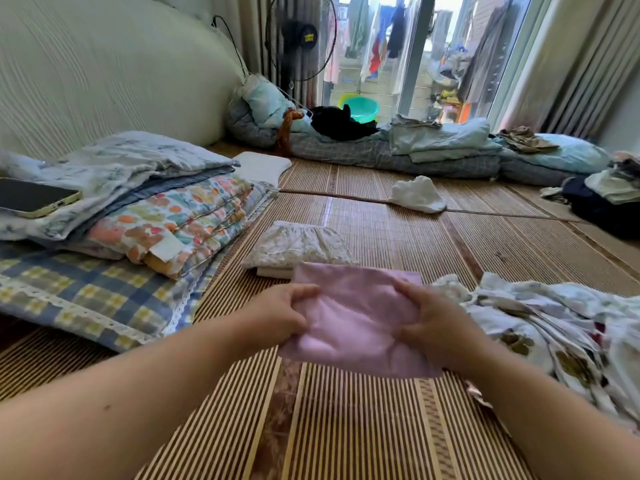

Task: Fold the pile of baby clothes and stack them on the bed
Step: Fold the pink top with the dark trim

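A folded pink garment (356, 320) is held low over the striped bamboo mat (346, 427). My left hand (280, 315) grips its left edge and my right hand (433, 323) grips its right edge, thumbs on top. Just beyond it lies a small stack of folded clothes (298, 245) with a white floral piece on top. To my right is a heap of unfolded floral clothes (540, 323). A crumpled white garment (417, 195) lies farther out on the mat.
On the left, folded blankets (166, 216) rest on a plaid pillow (86, 296), with a phone (34, 197) on top. Bedding (415, 150) lines the far edge, dark clothes (602, 202) sit at far right, and a fan (299, 39) stands by the window.
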The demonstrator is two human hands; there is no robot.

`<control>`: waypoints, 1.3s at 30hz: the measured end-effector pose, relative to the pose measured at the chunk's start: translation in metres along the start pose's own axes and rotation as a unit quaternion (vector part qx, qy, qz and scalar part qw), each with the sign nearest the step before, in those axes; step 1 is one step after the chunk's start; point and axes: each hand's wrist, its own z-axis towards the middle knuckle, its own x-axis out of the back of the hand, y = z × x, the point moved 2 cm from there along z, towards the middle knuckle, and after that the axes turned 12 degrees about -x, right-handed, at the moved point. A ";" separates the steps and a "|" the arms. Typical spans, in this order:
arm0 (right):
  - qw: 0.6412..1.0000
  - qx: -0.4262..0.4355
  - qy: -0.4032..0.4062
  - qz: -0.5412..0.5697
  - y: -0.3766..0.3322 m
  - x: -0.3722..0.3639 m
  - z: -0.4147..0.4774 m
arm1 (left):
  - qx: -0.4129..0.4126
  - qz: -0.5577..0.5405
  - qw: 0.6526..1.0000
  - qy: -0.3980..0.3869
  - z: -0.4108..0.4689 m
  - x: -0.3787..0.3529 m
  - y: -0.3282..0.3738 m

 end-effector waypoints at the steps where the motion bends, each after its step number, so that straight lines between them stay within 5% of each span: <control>1: 1.000 0.011 0.012 -0.013 -0.014 0.004 0.023 | -0.017 0.007 1.000 0.023 0.016 0.015 0.004; 9: 0.994 0.061 0.041 -0.080 -0.088 -0.021 0.197 | -0.069 0.113 0.978 0.163 0.147 0.116 -0.007; 14: 0.995 0.029 -0.008 -0.091 -0.078 -0.072 0.258 | -0.002 0.193 0.974 0.122 0.197 0.134 -0.068; 20: 0.992 -0.054 -0.068 -0.087 -0.045 -0.096 0.277 | 0.101 0.357 0.923 0.101 0.218 0.126 -0.093; 25: 0.996 -0.055 0.034 -0.069 -0.041 -0.073 0.239 | 0.066 0.381 0.913 0.128 0.195 0.114 -0.067; 32: 0.988 -0.030 0.086 -0.124 0.012 -0.020 0.087 | -0.135 0.368 0.919 -0.036 0.115 -0.035 -0.008; 39: 0.977 -0.165 0.108 -0.080 0.135 0.034 -0.057 | -0.200 0.378 0.893 -0.137 0.046 -0.194 0.023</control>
